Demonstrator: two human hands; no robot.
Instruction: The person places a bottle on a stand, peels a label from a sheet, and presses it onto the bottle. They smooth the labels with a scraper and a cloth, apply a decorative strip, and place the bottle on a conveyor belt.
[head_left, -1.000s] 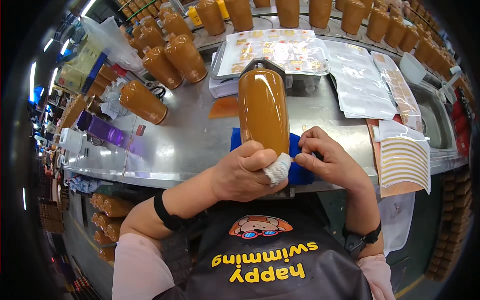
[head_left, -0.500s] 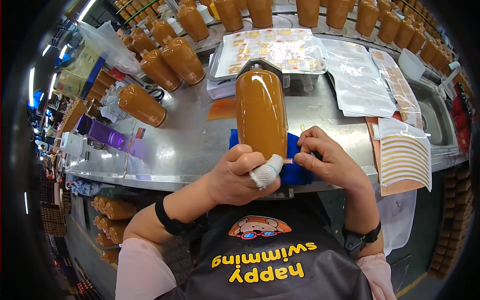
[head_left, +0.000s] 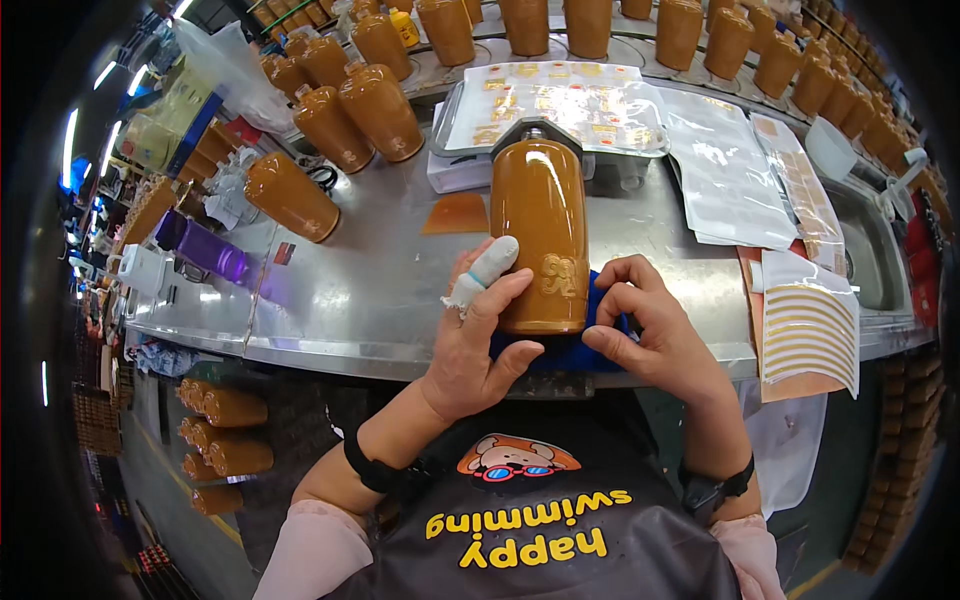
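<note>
Your left hand (head_left: 478,335) is wrapped against the left side of a tall, glossy amber-brown ceramic bottle (head_left: 540,235) lying on its side on the steel tabletop (head_left: 370,290), its dark cap pointing away from you. One finger of that hand wears a white bandage (head_left: 483,272). Your right hand (head_left: 655,335) has its fingertips pinched together at the bottle's lower right edge, beside a small raised gold emblem (head_left: 558,274). The bottle's base rests on a blue cloth (head_left: 560,350) at the near edge of the tabletop. Beyond it lies a tray of gold sticker sheets (head_left: 560,105); to your right, a sheet of curved gold strips (head_left: 810,325). More amber bottles (head_left: 350,115) stand on the left.
</note>
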